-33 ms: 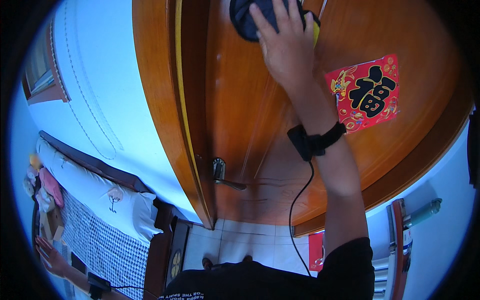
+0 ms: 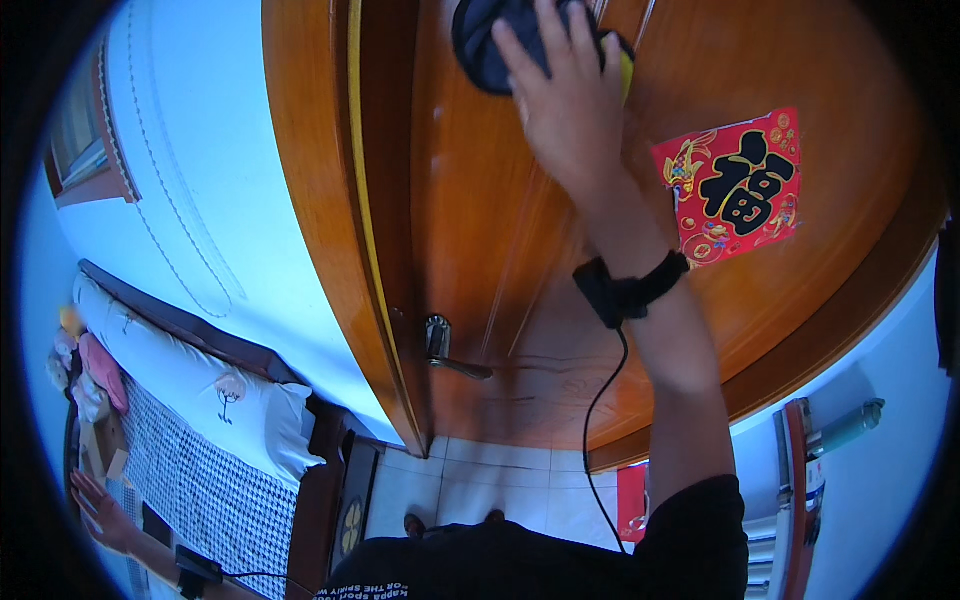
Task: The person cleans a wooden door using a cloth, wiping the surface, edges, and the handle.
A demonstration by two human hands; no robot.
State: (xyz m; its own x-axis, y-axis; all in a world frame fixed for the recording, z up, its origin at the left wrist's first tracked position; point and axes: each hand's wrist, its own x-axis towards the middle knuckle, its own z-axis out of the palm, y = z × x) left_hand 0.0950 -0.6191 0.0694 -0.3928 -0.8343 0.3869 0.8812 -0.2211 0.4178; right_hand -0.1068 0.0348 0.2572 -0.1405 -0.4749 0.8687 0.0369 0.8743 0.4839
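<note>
Out on the left, your left hand (image 2: 101,515) shows fingers outstretched and loosely spread, nothing in them, beside the bed (image 2: 205,470); then the door handle (image 2: 441,342), and up top, there's the dark pad (image 2: 478,48) against the wooden door (image 2: 540,240), with your right hand (image 2: 575,125) over it, fingers splayed; gripping or merely pressing, I can't tell at this edge; right of your wrist, the red decoration (image 2: 730,188).
</note>
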